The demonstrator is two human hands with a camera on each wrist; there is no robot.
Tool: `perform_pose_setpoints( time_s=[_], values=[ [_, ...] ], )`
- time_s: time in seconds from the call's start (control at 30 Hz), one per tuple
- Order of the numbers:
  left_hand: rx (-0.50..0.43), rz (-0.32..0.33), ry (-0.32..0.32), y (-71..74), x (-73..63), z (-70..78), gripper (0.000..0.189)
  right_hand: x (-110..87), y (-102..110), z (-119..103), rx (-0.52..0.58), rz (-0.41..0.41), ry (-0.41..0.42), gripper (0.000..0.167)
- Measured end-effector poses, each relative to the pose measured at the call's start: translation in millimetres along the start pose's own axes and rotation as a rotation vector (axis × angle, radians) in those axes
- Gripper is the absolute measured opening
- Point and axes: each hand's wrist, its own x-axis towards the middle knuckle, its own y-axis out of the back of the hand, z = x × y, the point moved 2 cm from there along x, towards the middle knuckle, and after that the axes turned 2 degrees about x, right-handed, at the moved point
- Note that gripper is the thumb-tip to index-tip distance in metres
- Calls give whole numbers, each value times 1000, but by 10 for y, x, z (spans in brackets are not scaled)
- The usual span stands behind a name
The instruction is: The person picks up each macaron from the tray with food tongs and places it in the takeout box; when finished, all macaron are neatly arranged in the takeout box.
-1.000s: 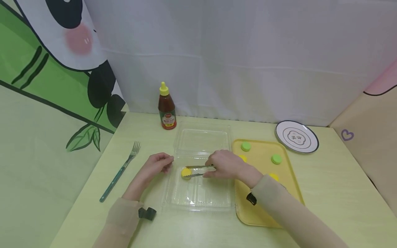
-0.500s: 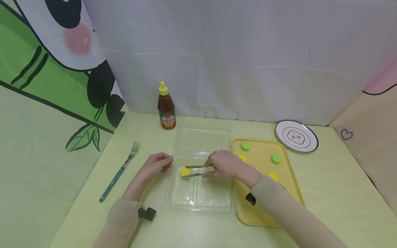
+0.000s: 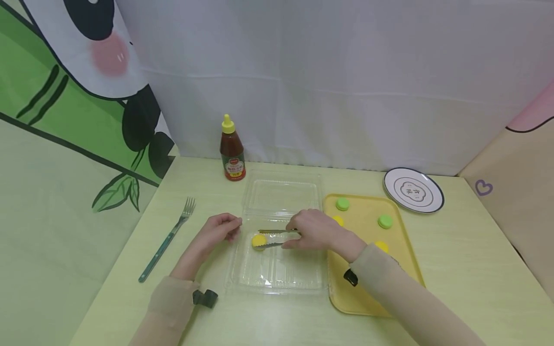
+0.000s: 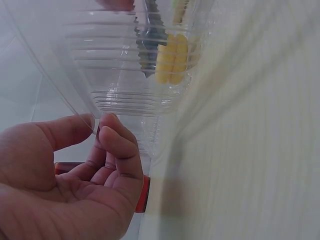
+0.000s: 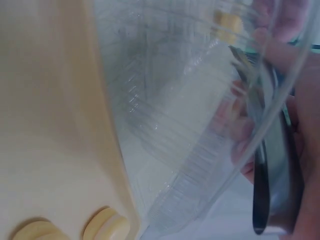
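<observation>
Yellow macaron (image 3: 258, 240): in the clear box (image 3: 259, 278), near its left wall; probably light, firm, easily crushed; best taken across the sides.
Tongs (image 3: 273, 232): arms apart, lower tip overlapping the yellow macaron, contact uncertain.
Right hand (image 3: 315, 230): gripping the tongs.
Left hand (image 3: 222, 227): pinching the clear box's rim.
Box walls: around the tips, limiting sideways room.
Around: tray (image 3: 359, 298) with green macarons (image 3: 342, 204), right; fork (image 3: 169, 240), left; bottle (image 3: 232, 156), plate (image 3: 414, 191), behind.

Head view looks forward and down; both close wrist views share the container (image 3: 281, 275).
</observation>
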Motion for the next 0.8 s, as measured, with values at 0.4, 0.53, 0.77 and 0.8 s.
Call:
perform_pose_setpoints(
  time_s=[0.4,0.53,0.77,0.8],
  values=[
    [-5,-9,-8,-2,-5,-6,29,-131,110,21,24,19,-8,36],
    [-5,-9,-12,-6,-4,-18,29,-214,178,73,35,36,-20,38],
    [-6,-13,-13,0,1,-24,31,-374,324,190,17,80,-48,42],
    [-5,-12,-12,2,4,-27,31,-399,346,206,10,88,-53,41]
  ],
)
